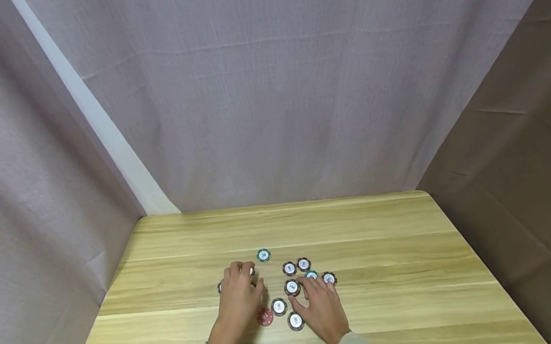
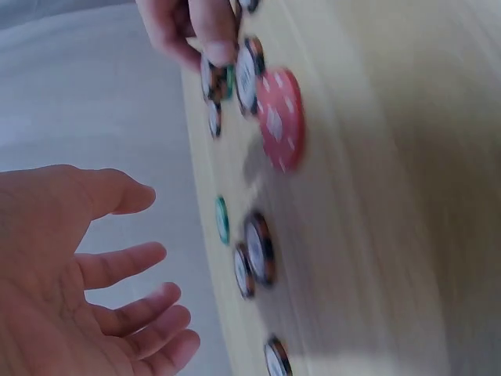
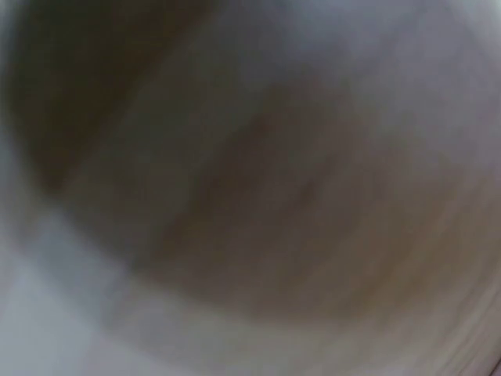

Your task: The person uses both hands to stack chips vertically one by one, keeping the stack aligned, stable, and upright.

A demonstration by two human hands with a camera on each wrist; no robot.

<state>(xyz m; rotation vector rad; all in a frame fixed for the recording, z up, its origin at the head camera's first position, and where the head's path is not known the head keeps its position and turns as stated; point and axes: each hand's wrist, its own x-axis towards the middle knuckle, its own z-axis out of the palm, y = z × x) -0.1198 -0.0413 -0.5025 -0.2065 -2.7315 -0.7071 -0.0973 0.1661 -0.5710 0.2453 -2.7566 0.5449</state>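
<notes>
Round poker chips lie about on the wooden table, and both hands are among them. My right hand [image 1: 322, 309] has thumb and forefinger around a black chip marked 100 [image 1: 292, 287], which looks stacked on another. The left wrist view shows those fingertips on the black chip [image 2: 210, 77], with green beside it. My left hand [image 1: 238, 292] hovers over a few chips it partly covers; its fingers are spread apart and hold nothing. Closest to its wrist is a red chip marked 10 [image 1: 265, 316]. The right wrist view is too blurred to read.
Other black chips [image 1: 279, 307] lie between the hands, and more sit beyond the right hand. A green chip marked 20 [image 1: 263, 255] is farthest back. Grey curtains [image 1: 273, 115] hang behind and beside the wooden table [image 1: 375, 229].
</notes>
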